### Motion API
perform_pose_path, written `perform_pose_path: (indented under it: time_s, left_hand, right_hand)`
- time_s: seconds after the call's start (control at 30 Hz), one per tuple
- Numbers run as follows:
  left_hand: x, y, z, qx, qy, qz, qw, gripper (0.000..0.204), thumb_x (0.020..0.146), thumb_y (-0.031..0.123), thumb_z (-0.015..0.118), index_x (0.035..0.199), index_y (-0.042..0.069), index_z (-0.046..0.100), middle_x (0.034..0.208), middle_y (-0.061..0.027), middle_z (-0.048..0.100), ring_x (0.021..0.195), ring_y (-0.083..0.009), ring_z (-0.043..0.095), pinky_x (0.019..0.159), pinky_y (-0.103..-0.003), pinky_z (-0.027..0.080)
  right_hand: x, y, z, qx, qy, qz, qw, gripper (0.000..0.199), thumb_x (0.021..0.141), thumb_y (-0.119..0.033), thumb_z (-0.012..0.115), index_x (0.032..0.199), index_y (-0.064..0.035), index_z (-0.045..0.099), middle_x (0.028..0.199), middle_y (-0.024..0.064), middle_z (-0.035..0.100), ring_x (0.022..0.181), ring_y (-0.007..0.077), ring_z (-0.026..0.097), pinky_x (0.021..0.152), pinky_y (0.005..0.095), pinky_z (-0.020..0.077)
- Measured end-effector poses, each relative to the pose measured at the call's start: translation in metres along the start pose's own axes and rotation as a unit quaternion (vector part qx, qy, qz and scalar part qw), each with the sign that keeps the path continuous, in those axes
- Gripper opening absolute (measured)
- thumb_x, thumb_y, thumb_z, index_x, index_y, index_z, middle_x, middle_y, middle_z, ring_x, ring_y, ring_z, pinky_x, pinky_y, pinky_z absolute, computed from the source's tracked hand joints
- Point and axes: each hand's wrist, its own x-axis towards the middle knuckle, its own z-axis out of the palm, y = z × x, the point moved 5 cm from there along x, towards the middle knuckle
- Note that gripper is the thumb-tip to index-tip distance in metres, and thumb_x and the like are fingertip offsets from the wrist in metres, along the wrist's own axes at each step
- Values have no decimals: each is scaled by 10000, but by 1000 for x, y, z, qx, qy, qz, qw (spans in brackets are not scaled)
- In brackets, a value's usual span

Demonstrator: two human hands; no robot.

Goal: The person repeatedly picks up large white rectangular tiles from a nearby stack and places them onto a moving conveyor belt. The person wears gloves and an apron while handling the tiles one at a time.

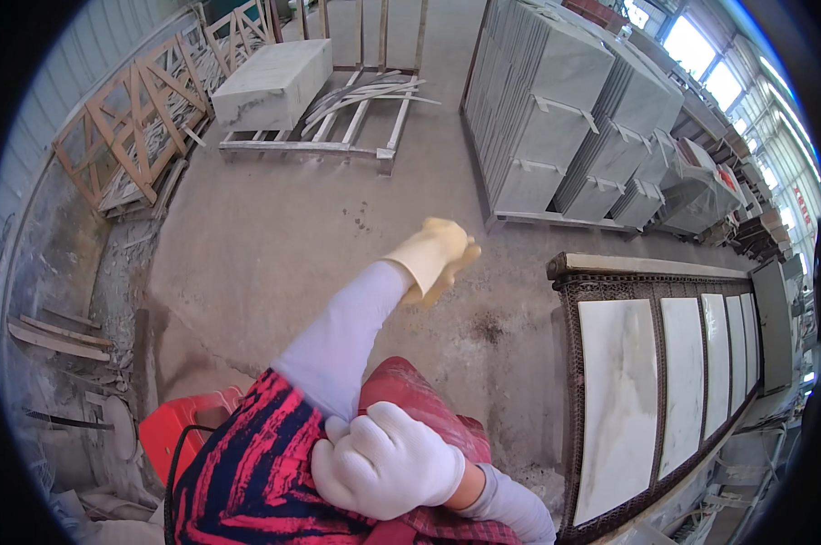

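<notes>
My left arm reaches forward over the floor, in a pale lavender oversleeve (342, 331) that meets a red and navy striped sleeve (247, 463). A loose cream-yellow rubber glove covers my left hand (436, 258); its fingers look curled in, with nothing visible in them. My right hand (383, 461), in a white knit glove, is bent back across my body. Its fingers are closed at the upper end of the oversleeve, near the left elbow, and pinch the cloth there. The exact fold it grips is partly hidden behind the knuckles.
To the right, a chain conveyor (572, 363) carries several white marble slabs (615, 400). Beyond stand upright stacks of stone panels (556, 118). A marble block (279, 82) rests by a metal pallet frame (388, 154). Wooden crate frames (124, 136) line the left wall; a red stool (179, 422) is beside me.
</notes>
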Motion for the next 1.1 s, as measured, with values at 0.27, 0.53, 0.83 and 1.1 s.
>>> perform_pose_path:
  time_s: [0.27, 0.53, 0.83, 1.1]
  left_hand:
    - [-38, 99, -105, 426, 114, -6, 898, 395, 919, 304, 453, 1245, 99, 540, 1302, -59, 516, 1174, -193, 506, 934, -307, 434]
    - [-18, 85, -140, 74, 201, -126, 969, 477, 885, 440, 425, 1237, 143, 549, 1228, -106, 559, 1117, -272, 540, 947, -364, 427]
    - [-14, 49, -123, 133, 210, -139, 959, 473, 900, 447, 398, 1203, 131, 576, 1129, -123, 614, 1023, -286, 591, 883, -379, 462]
    - [-9, 31, -108, 145, 170, -136, 965, 454, 903, 425, 412, 1207, 128, 573, 1057, -126, 643, 957, -278, 618, 833, -376, 478]
  right_hand:
    - [-42, 36, -4, 86, 16, 276, 957, 216, 635, -95, 731, 815, -112, 612, 632, 25, 473, 539, 200, 495, 476, 317, 382]
    - [-46, 29, 23, 168, 96, 348, 917, 202, 710, -134, 703, 871, -93, 588, 684, 59, 525, 606, 243, 538, 551, 353, 415]
    - [-49, 14, 54, 359, 57, 476, 801, 200, 691, 11, 693, 837, -34, 565, 744, 55, 524, 643, 133, 559, 575, 245, 453]
    - [-36, 18, 35, 105, -12, 415, 904, 201, 609, -103, 650, 691, -72, 469, 671, 86, 484, 612, 266, 521, 528, 372, 407]
